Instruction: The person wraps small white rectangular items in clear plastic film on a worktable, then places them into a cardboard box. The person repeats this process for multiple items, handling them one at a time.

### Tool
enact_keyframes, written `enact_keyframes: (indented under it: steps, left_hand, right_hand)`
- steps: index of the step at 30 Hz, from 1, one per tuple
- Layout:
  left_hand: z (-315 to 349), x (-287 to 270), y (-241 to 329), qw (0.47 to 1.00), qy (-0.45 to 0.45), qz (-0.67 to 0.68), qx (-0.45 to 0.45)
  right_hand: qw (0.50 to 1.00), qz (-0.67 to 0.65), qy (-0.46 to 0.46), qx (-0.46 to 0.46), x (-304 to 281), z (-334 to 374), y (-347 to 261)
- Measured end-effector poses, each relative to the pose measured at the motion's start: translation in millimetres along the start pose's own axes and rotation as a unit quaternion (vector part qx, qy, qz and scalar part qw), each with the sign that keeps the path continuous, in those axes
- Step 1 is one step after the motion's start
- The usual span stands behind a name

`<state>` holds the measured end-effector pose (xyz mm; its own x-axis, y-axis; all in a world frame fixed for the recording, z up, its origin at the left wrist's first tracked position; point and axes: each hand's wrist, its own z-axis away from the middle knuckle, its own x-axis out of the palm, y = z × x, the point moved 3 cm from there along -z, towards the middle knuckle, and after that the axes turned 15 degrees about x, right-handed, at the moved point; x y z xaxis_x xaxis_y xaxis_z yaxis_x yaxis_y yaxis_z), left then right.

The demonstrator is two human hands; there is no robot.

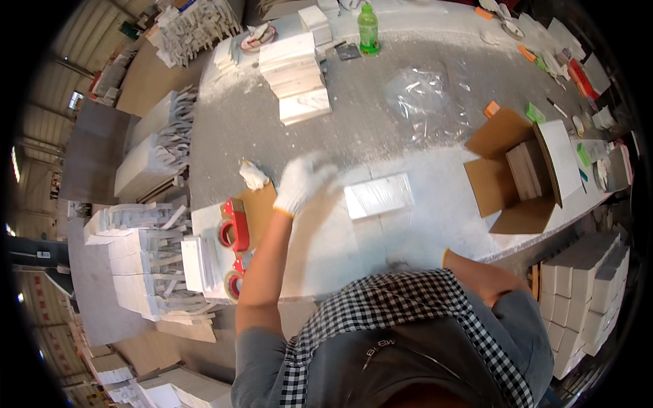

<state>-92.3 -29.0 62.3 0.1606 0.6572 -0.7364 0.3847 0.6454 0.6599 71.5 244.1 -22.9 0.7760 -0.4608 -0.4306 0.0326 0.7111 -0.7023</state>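
Observation:
My left hand (306, 181), in a white glove, is over the table just left of a white plastic-wrapped block (381, 196). Its fingers look stretched out and apart, though blurred, and nothing shows in them. Close to the table's front edge is my right hand (416, 257), also gloved in white. Motion smears its fingers, and what they do cannot be made out. The wrapped block lies flat on the whitish table surface, apart from both hands.
An open cardboard box (507, 187) with pale blocks inside stands right. Red tape dispensers (236, 226) sit left, near a crumpled white cloth (254, 175). Farther back are stacked white boards (296, 78), a green bottle (368, 30) and clear plastic film (425, 95).

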Motion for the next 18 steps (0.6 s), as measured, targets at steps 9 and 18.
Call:
enact_keyframes:
  steps: [9, 18]
  left_hand:
    - [-182, -14, -133, 0.909, -0.133, -0.39, 0.064]
    - [-213, -4, -135, 0.871, -0.247, -0.424, 0.005]
  right_hand:
    - [0.994, -0.034, -0.098, -0.026, 21, -33, 36]
    - [0.981, 0.16, -0.107, 0.021, 64, -56, 76]
